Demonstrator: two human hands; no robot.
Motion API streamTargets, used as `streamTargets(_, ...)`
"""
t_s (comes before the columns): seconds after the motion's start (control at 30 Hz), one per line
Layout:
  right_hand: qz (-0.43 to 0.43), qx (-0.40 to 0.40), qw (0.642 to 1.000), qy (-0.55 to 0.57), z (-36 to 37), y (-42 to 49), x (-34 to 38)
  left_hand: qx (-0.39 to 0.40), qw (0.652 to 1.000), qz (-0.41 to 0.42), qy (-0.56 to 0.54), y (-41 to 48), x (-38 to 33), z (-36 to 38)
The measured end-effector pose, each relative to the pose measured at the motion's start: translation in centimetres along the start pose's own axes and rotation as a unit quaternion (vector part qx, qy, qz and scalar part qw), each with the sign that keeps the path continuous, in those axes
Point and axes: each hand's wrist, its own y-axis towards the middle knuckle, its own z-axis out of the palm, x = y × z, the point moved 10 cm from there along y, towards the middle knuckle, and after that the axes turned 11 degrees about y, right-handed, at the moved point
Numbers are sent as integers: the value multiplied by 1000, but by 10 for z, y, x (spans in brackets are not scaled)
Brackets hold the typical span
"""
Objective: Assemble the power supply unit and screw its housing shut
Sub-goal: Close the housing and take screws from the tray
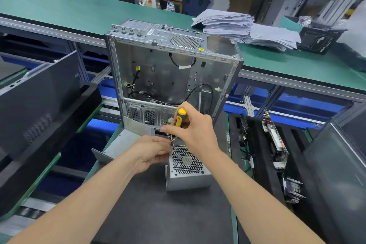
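**On the bench mat: screwdriver [180, 118] held over the power supply unit [188, 166]**

Near the front of the bench, on a dark mat [150, 204], the power supply unit stands with its honeycomb fan grille facing the camera, just before the open computer case [158, 69]. The right grip [195, 130] is curled round the yellow-handled screwdriver, upright above the unit's top edge. The left grip [152, 152] pinches the wires [174, 141] at the unit's top left corner.

Both forearms are reaching toward 12 o'clock; the right hand [190, 130] is gripping a screwdriver [180, 118] handle, and the left hand [152, 152], at its 8 o'clock, is pinching wires [172, 143].
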Motion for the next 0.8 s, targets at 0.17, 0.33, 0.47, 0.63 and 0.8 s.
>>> streamTargets(0.17,-4,146,989,26,16,-2,-1,13,1000,6,2,-2,-3,1)
streamTargets(0.33,-12,214,976,29,12,-5,10,21,1000,5,7,-4,-3,5)
streamTargets(0.47,-16,211,972,97,4,-1,23,10,1000,3,-3,-5,-4,4)
streamTargets(0.63,-20,274,957,88,10,1,29,29,1000,0,0,-7,-4,7)
streamTargets(0.8,-7,146,985,86,-2,8,16,36,999,-3,-7,-10,-5,11)
